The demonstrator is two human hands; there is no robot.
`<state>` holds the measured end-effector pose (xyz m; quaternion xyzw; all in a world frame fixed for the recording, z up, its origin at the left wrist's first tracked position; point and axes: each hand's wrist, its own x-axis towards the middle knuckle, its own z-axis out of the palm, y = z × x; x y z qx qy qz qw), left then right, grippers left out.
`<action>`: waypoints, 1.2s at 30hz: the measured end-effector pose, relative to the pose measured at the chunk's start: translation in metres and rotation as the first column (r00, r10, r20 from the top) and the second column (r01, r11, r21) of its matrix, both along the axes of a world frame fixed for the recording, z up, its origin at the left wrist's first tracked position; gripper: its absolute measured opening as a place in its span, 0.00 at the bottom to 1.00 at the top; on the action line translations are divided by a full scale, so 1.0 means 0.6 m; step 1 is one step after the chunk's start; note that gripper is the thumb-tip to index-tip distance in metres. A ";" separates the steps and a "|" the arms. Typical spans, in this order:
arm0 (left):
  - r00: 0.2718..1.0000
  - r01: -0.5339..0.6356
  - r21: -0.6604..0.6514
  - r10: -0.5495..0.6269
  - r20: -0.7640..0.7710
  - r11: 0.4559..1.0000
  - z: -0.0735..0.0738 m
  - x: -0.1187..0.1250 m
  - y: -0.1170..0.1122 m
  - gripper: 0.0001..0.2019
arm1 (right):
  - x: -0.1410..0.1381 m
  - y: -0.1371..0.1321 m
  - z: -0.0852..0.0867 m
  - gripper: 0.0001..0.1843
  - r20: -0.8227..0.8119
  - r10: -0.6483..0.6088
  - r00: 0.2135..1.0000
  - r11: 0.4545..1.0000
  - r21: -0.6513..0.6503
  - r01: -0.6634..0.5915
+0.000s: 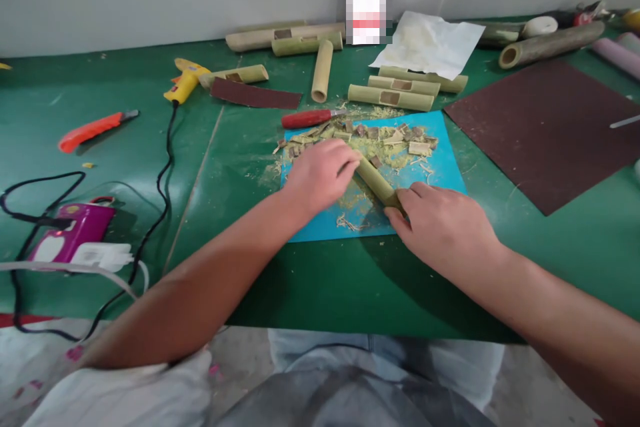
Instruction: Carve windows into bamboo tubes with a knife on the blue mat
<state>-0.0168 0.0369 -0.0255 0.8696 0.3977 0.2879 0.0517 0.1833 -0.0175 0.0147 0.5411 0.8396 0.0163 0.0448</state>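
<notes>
A green bamboo tube (pixel 376 180) slants over a blue sheet (pixel 317 230). My left hand (pixel 324 172) is closed around its far end, with the fingertips partly hidden. Near the other end, my right hand (pixel 445 221) grips the tube with thumb and fingers. Bamboo chips (pixel 370 132) and yellowish-green dust lie on the sheet, just beyond my left hand. A red-handled carving tool (pixel 307 119) rests at the sheet's far left corner.
Several bamboo tubes (pixel 391 98), some with cut openings, lie behind. Brown sandpaper (pixel 545 133) sits right, a narrower strip (pixel 255 93) at back left. Leftward are a yellow glue gun (pixel 185 82), an orange utility knife (pixel 95 131) and a corded purple power strip (pixel 75 230).
</notes>
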 end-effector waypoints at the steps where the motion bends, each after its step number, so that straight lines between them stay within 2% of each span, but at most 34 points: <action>1: 1.000 -0.019 0.009 0.019 0.005 1.000 0.000 -0.001 0.000 0.11 | 0.000 0.000 0.000 0.15 -0.001 0.002 1.000 1.000 0.001 -0.002; 2: 1.000 0.003 0.011 -0.003 -0.004 1.000 0.000 -0.002 -0.001 0.12 | 0.000 0.000 -0.001 0.15 -0.002 0.007 1.000 1.000 0.001 -0.007; 5: 0.980 0.189 -0.046 -0.192 -0.060 0.981 -0.002 0.001 -0.007 0.16 | 0.001 0.000 -0.002 0.14 -0.006 0.023 1.000 1.000 0.009 -0.023; 6: 0.977 0.202 -0.041 -0.204 -0.061 0.979 -0.003 0.001 -0.006 0.16 | 0.001 -0.001 -0.001 0.14 -0.007 0.025 1.000 1.000 0.016 -0.025; 9: 0.999 0.007 0.043 -0.008 0.031 0.999 -0.006 0.000 -0.002 0.12 | 0.001 -0.002 0.001 0.15 0.004 0.018 1.000 1.000 0.026 -0.018; 10: 0.999 -0.010 0.040 0.008 0.036 0.999 -0.006 0.000 -0.002 0.12 | 0.001 -0.002 0.001 0.15 0.010 0.019 1.000 1.000 0.023 -0.019; 13: 0.987 0.148 -0.048 -0.150 -0.049 0.988 -0.005 0.003 -0.007 0.15 | 0.001 0.000 0.002 0.14 0.007 0.040 0.999 0.999 0.018 -0.040; 14: 0.981 0.179 -0.073 -0.183 -0.063 0.981 -0.005 0.002 -0.008 0.16 | 0.001 0.001 0.002 0.14 0.002 0.039 0.999 0.999 0.024 -0.039; 15: 0.984 0.165 -0.066 -0.169 -0.063 0.984 -0.005 0.001 -0.006 0.16 | 0.002 0.001 0.001 0.14 -0.005 0.036 0.999 0.999 0.030 -0.036; 19: 0.999 -0.054 -0.008 0.054 0.001 0.999 -0.003 -0.010 0.002 0.11 | 0.005 0.003 -0.002 0.15 -0.030 0.026 0.999 0.998 0.055 -0.024; 20: 0.999 -0.052 -0.010 0.052 0.001 0.999 -0.002 -0.009 0.000 0.11 | 0.006 0.002 -0.002 0.15 -0.038 0.032 0.999 0.998 0.054 -0.029; 24: 0.982 0.169 -0.079 -0.175 -0.066 0.982 -0.002 0.003 -0.017 0.15 | 0.007 0.001 -0.002 0.15 -0.057 0.029 0.998 0.999 0.024 -0.028; 25: 0.980 0.184 -0.084 -0.189 -0.068 0.979 -0.003 0.005 -0.018 0.16 | 0.007 0.001 -0.001 0.15 -0.056 0.019 0.998 1.000 0.015 -0.018; 29: 1.000 -0.023 -0.021 0.023 0.008 1.000 -0.004 0.002 -0.006 0.12 | 0.004 0.002 0.002 0.17 -0.041 -0.027 0.999 1.000 -0.017 0.026; 31: 1.000 0.008 -0.025 -0.008 0.000 1.000 -0.003 0.000 -0.003 0.13 | 0.003 0.003 0.003 0.16 -0.035 -0.024 0.999 0.999 -0.037 0.022; 34: 0.985 0.155 -0.073 -0.160 -0.064 0.985 -0.001 0.000 -0.003 0.16 | 0.004 0.003 0.004 0.16 -0.026 -0.016 1.000 0.999 -0.052 0.014; 35: 0.986 0.148 -0.074 -0.152 -0.063 0.986 -0.001 -0.002 -0.002 0.16 | 0.004 0.003 0.004 0.17 -0.028 -0.017 0.999 0.999 -0.047 0.015; 36: 0.997 0.071 -0.059 -0.073 -0.032 0.996 -0.002 -0.003 0.000 0.15 | 0.005 0.003 0.003 0.17 -0.031 -0.019 0.999 0.999 -0.038 0.018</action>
